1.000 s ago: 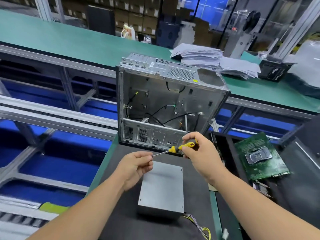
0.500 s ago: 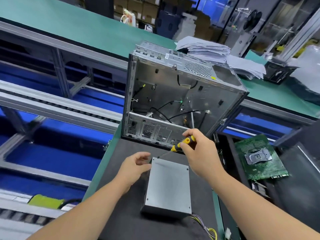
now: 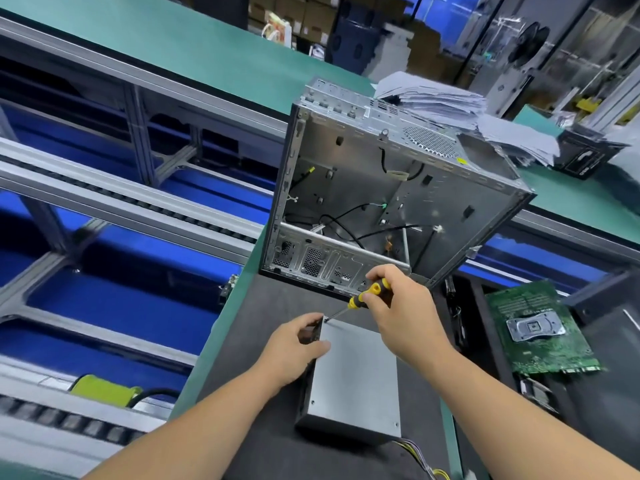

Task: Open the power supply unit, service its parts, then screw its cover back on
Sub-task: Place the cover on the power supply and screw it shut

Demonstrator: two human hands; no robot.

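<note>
Two bare forearms reach up from the bottom edge of the frame toward the middle. Between them, in the lower centre, a grey metal power supply unit [image 3: 353, 379] lies flat on a dark mat [image 3: 270, 306], its cover facing up. A bundle of coloured wires [image 3: 420, 460] leaves its near right corner.

At centre frame, the left hand [image 3: 294, 348] grips the unit's far left corner, fingers curled over the top edge and thumb lying on the cover. Just to its right, the right hand [image 3: 398, 306] is closed around the yellow and black handle of a screwdriver [image 3: 363, 296]. The thin shaft slants down to the left, and its tip meets the cover at that same far left corner, just beside the left hand's fingers.

Farther back, above the hands, an empty computer case [image 3: 381, 202] stands on the mat's far end, its open side toward the viewer, with loose black cables inside. At the right of the frame, a green circuit board [image 3: 540, 334] lies in a dark tray.

Beyond the case, in the upper right, a stack of white papers [image 3: 450, 105] sits on a green workbench [image 3: 173, 46]. Grey conveyor rails over blue flooring fill the left of the frame, and cardboard boxes line the top edge.
</note>
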